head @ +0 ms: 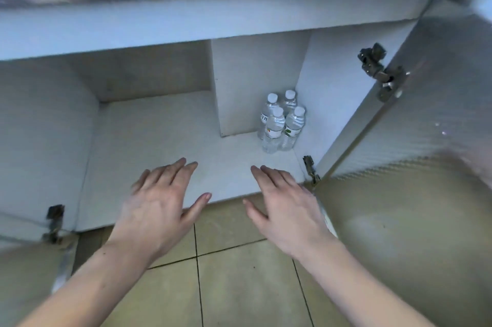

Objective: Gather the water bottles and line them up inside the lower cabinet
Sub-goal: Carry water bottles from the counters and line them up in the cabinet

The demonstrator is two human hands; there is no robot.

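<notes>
Where the cabinet floor (pixel 165 140) meets its back-right corner: four water bottles (pixel 281 121), upright, clustered, ahead-right of both empty, flat-fingered hands; right hand (pixel 287 209) nearer than left hand (pixel 157 207).

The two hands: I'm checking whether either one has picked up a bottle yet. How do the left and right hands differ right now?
The left hand reaches toward the bare middle of the cabinet floor; the right hand lies nearer the four water bottles in the right rear corner. The left hand is far from the open cabinet door; the right hand is close beside it. Both are open, palm down and hold nothing.
</notes>
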